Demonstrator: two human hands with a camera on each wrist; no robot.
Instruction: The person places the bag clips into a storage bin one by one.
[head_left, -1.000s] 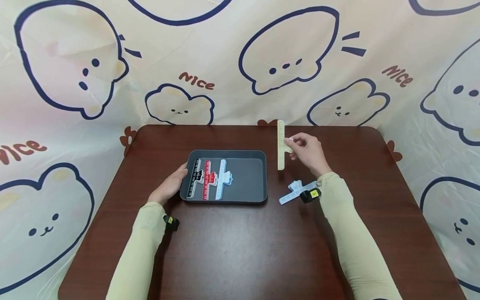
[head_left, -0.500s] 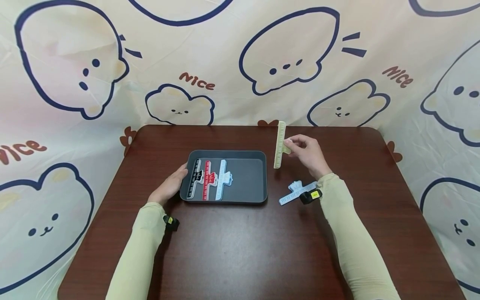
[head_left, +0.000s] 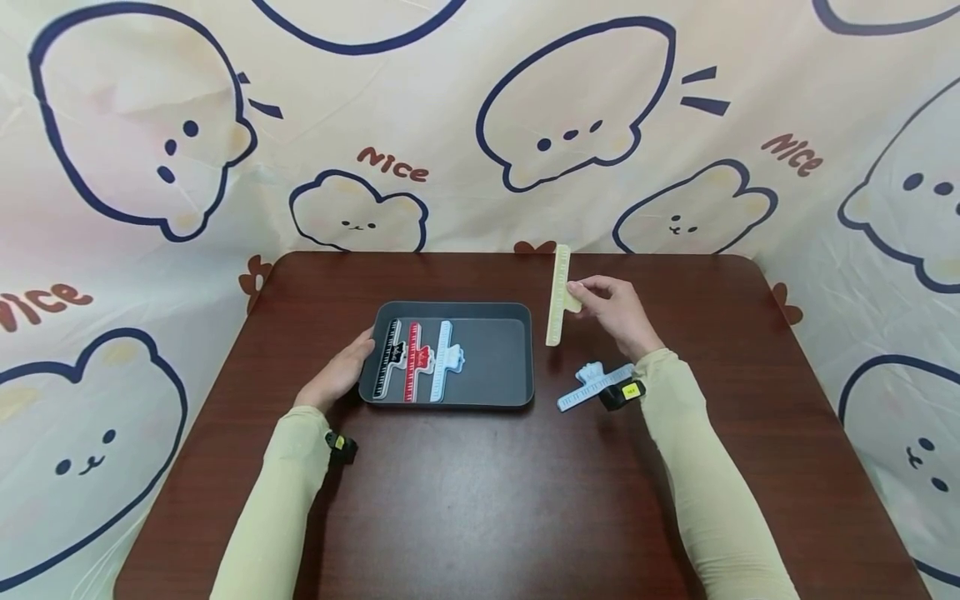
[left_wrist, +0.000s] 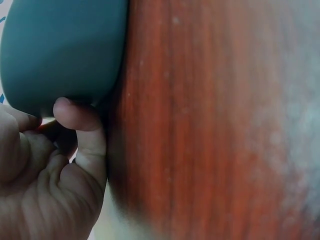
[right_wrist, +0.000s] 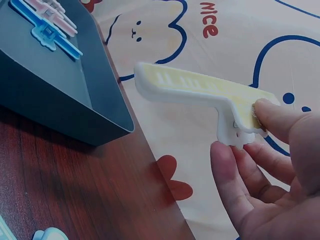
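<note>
My right hand [head_left: 618,312] pinches a pale yellow ruler clip [head_left: 558,296] by its handle, to the right of the dark grey tray [head_left: 495,392]. In the right wrist view, thumb and fingertips squeeze the grips of the yellow clip [right_wrist: 200,85], its long marked bar pointing toward the tray. My left hand [head_left: 339,371] holds the tray's left end, the thumb [left_wrist: 75,115] bent against its wall. Inside the tray, a black clip [head_left: 388,358], a red clip [head_left: 412,358] and a light blue clip [head_left: 442,358] lie side by side.
Another light blue clip [head_left: 588,387] lies on the brown table [head_left: 480,500], partly behind the right wrist's black camera [head_left: 622,392]. A cloth [head_left: 450,108] with cartoon drawings hangs beyond the table's back edge.
The yellow clip has shifted slightly left and its bar now leans a little, the right hand moving only slightly down. The left hand, tray and other clips stay put.
</note>
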